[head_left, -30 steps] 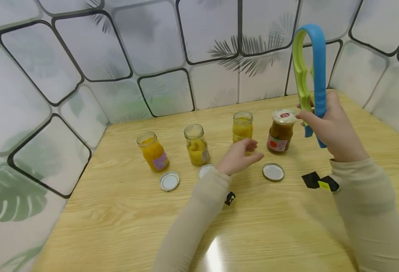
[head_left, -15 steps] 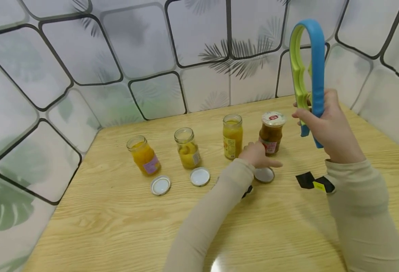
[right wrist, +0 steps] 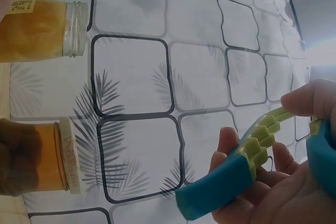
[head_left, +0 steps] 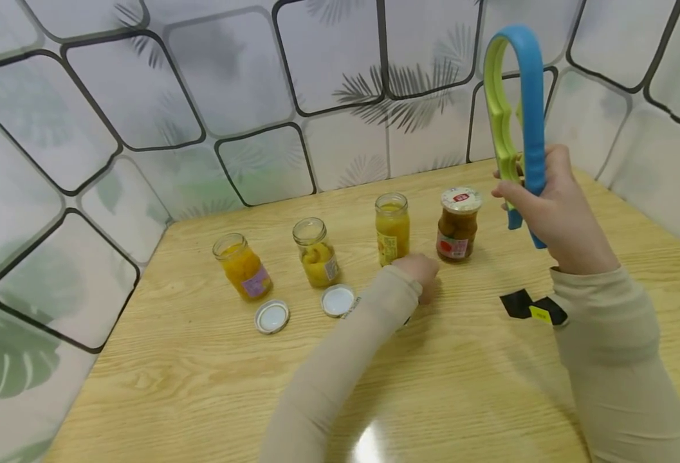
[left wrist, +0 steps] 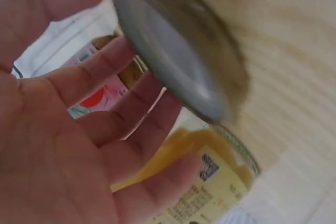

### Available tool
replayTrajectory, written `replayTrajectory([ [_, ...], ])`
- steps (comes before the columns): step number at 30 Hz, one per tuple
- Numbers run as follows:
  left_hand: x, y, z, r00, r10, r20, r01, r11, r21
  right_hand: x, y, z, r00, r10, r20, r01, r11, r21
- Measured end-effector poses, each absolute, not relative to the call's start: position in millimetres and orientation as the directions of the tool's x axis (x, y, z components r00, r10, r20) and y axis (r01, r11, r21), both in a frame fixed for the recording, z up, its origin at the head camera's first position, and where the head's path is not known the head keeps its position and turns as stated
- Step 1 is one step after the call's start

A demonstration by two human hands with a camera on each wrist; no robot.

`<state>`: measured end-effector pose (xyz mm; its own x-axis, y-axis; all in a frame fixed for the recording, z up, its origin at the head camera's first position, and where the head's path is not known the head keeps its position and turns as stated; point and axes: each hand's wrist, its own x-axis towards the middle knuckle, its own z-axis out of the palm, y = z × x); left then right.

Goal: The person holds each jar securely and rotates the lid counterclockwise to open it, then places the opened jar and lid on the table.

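My left hand (head_left: 419, 273) is low over the table in front of the yellow-filled open jar (head_left: 392, 231). In the left wrist view it holds a metal jar lid (left wrist: 176, 56) by the edge, thumb above and fingers below, the pale inside showing. Raised at the right, my right hand (head_left: 565, 215) grips a blue and green looped jar opener (head_left: 532, 109) by its handle ends. Left of that hand stands a brown jar (head_left: 455, 231) with its white lid on. The opener touches no jar.
Two more open jars stand to the left, one with orange contents (head_left: 244, 270) and one with yellow pieces (head_left: 316, 260). Before them lie a lid (head_left: 272, 316) and another lid (head_left: 338, 300), insides up. A patterned wall (head_left: 247, 71) rises behind the table (head_left: 201, 379).
My left hand reached right to the lid lying before the brown jar, took it and drew back slightly left. The right hand still holds the jar opener up. The view has shifted a little.
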<state>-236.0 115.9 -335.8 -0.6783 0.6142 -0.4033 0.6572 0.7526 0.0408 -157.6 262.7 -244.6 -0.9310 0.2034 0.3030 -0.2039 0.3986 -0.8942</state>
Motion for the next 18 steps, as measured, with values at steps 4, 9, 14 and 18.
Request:
replayTrajectory([
  [4, -240.7, 120.2, -332.1, -0.736, 0.586, -0.34, 0.585, 0.802, 0.117, -157.5, 262.6, -243.4, -0.931, 0.195, 0.31, -0.218, 0.386, -0.896],
  [9, -253.5, 142.0, -331.8, -0.851, 0.514, -0.11, 0.393, 0.761, 0.517, -157.0, 262.6, -242.5, -0.924, 0.2, 0.325, -0.229, 0.391, -0.891],
  [14, -261.8, 158.0, -336.7, -0.915, 0.403, -0.026, 0.189, 0.484, 0.854, -154.4, 264.0, -242.8, -0.926, 0.191, 0.326, -0.236, 0.382, -0.893],
  [18, -265.4, 163.3, -340.1, -0.937, 0.348, 0.015, 0.169, 0.418, 0.892, -152.6, 266.8, -241.6, -0.926, 0.183, 0.33, -0.245, 0.375, -0.894],
])
